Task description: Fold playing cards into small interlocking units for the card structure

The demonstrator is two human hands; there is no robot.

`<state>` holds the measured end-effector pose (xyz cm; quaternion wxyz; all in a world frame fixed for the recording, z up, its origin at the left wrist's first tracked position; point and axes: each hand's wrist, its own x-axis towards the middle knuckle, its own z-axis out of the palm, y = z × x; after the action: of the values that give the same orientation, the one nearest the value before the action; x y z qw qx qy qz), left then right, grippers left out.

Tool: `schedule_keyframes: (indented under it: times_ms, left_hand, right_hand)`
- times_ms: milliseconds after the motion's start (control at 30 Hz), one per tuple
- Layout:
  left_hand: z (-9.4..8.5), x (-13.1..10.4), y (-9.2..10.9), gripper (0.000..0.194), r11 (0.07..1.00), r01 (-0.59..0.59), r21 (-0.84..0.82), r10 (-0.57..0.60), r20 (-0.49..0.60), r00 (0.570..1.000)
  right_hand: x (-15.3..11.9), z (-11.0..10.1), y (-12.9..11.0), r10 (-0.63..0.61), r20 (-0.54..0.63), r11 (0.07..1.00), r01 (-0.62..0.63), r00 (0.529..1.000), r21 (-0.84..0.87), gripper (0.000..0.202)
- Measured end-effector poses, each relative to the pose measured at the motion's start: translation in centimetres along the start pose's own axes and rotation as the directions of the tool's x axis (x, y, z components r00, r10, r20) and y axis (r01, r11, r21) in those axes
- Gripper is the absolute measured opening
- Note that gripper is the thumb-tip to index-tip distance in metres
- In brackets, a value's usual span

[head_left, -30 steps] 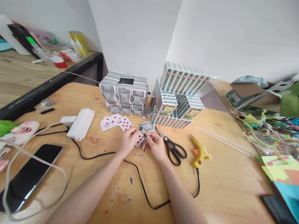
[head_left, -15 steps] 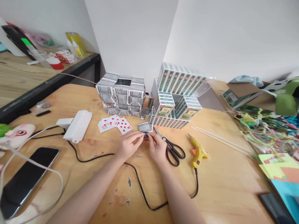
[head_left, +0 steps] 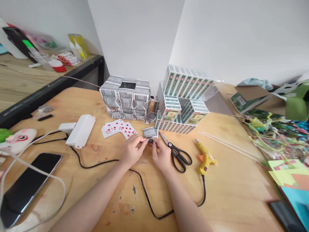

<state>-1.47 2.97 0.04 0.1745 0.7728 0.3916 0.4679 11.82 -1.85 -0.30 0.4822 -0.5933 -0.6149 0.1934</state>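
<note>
My left hand (head_left: 133, 149) and my right hand (head_left: 161, 154) are close together at the middle of the table. Both pinch a small, dark, curled piece of card (head_left: 151, 140) between their fingertips. Fingers hide most of it. Just beyond it lies a grey-backed playing card stack (head_left: 149, 131). Fanned red diamond cards (head_left: 118, 127) lie face up, left of that stack. Black-handled scissors (head_left: 177, 153) rest beside my right hand, blades pointing away. Behind the cards stands a box-like structure built of folded playing cards (head_left: 126, 98), with an opening on top.
Green-and-white card boxes (head_left: 182, 100) are piled at the back. A yellow glue gun (head_left: 206, 157) lies right, its black cord (head_left: 145, 190) crossing under my arms. Clear glue sticks (head_left: 227, 145), a white power adapter (head_left: 80, 130), a phone (head_left: 30, 187) and coloured paper (head_left: 286, 172) lie around.
My right hand has shifted slightly left and its fingers have moved on the curled piece. Both hands still hold it. The view has moved very little.
</note>
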Motion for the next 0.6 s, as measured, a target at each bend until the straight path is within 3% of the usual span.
schedule_keyframes:
  times_ms: [367,600]
  left_hand:
    - [0.36,-0.22,0.07,0.009,0.999,0.027,-0.031,-0.026,0.029,0.999]
    - [0.28,-0.42,0.43,0.011,0.997,-0.072,-0.007,0.072,0.008,0.997]
  right_hand:
    - [0.02,0.11,0.1,0.019,0.022,0.994,-0.021,1.0,0.11,0.028]
    - [0.11,-0.07,0.27,0.049,-0.087,0.993,-0.04,0.995,0.111,0.018]
